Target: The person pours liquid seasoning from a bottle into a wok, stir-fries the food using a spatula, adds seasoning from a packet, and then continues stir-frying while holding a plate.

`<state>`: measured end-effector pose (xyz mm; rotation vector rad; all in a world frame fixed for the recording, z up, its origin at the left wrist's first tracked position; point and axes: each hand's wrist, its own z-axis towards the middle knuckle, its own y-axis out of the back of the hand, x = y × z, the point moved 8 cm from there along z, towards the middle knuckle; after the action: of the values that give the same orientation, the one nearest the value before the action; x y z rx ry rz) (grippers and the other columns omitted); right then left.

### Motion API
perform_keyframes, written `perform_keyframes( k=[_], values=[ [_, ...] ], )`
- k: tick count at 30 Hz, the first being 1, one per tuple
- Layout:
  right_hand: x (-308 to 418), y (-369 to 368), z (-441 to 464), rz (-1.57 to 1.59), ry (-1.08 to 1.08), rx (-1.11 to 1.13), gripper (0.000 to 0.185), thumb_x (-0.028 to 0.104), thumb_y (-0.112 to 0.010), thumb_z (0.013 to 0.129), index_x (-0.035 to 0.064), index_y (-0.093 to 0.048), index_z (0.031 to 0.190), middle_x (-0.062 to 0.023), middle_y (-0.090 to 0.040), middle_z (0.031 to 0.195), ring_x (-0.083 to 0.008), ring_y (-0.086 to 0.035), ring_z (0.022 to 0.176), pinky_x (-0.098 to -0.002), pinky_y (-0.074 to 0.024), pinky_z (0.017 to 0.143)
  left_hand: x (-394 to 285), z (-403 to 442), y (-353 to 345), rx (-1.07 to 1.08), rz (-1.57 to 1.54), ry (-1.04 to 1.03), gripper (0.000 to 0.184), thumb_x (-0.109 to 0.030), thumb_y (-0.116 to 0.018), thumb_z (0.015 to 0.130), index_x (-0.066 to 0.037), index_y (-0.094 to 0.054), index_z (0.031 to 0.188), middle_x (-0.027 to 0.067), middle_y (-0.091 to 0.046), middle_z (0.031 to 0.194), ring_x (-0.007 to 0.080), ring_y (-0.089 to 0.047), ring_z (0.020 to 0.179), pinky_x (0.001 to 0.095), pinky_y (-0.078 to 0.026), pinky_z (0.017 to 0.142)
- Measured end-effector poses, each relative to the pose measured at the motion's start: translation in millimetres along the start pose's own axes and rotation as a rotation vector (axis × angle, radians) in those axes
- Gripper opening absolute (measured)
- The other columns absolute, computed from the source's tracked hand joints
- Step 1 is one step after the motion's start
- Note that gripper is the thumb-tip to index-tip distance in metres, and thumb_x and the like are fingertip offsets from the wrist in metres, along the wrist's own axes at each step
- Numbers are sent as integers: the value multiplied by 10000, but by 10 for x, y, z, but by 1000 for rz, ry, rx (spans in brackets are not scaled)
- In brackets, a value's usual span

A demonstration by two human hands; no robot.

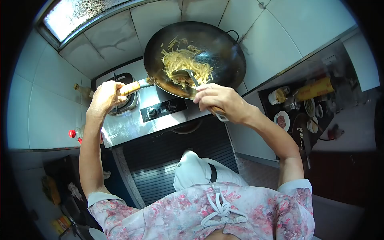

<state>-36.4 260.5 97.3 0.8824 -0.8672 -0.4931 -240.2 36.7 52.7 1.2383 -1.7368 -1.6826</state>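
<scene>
A large dark wok (pixel 224 60) sits over the right side of the gas stove (pixel 120 130). Pale yellow shredded strips, like potato, (pixel 180 60) lie in a heap in its left half. My left hand (pixel 105 96) is closed around the wok's wooden handle (pixel 131 88). In my right hand (pixel 224 102) is a spatula or ladle with a dark metal shaft (pixel 194 79) and a wooden grip (pixel 216 109). Its dark head rests among the strips, partly covered by them, so its exact shape is unclear.
Left of the stove stand a bottle (pixel 82 90) and a red-capped bottle (pixel 72 133). On the right counter are a white bowl of pinkish meat (pixel 281 121), a jar (pixel 277 96), small bowls and a dark board (pixel 299 130). Tiled walls (pixel 112 40) close off the back.
</scene>
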Motion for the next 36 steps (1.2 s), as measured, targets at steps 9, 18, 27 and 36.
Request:
perform_keyframes(
  k=[9,18,27,36],
  values=[
    [-519,-143,135,-326,-45,-139,91,110,-639,723,93,-561,768,-12,-621,909,-246,-597,1003,-350,-515,841,-40,-30,0,-32,18,-24,443,-75,-736,645,-44,-680,1084,168,-685,915,285,-666,855,355,-510,818],
    [-727,-337,-3,-283,-11,-89,103,150,-636,707,117,-551,755,-26,-577,808,-241,-588,877,-342,-522,734,0,-17,-9,-1,-3,7,433,-76,-739,656,-37,-675,1082,165,-684,915,263,-670,851,345,-508,811],
    [-570,-68,-94,-109,-88,-17,85,106,-642,700,105,-577,754,-30,-600,861,-232,-605,906,-350,-502,776,18,-28,-10,-11,-29,4,417,-70,-741,665,-30,-672,1074,162,-686,919,279,-666,855,352,-509,815],
    [-1407,1489,-400,202,-716,-567,244,188,-647,857,34,-668,1044,-36,-697,863,-102,-648,751,-252,-544,635,-12,-39,11,-18,7,-8,419,-144,-734,686,-59,-673,1092,161,-684,960,303,-660,906,371,-513,838]
  ],
)
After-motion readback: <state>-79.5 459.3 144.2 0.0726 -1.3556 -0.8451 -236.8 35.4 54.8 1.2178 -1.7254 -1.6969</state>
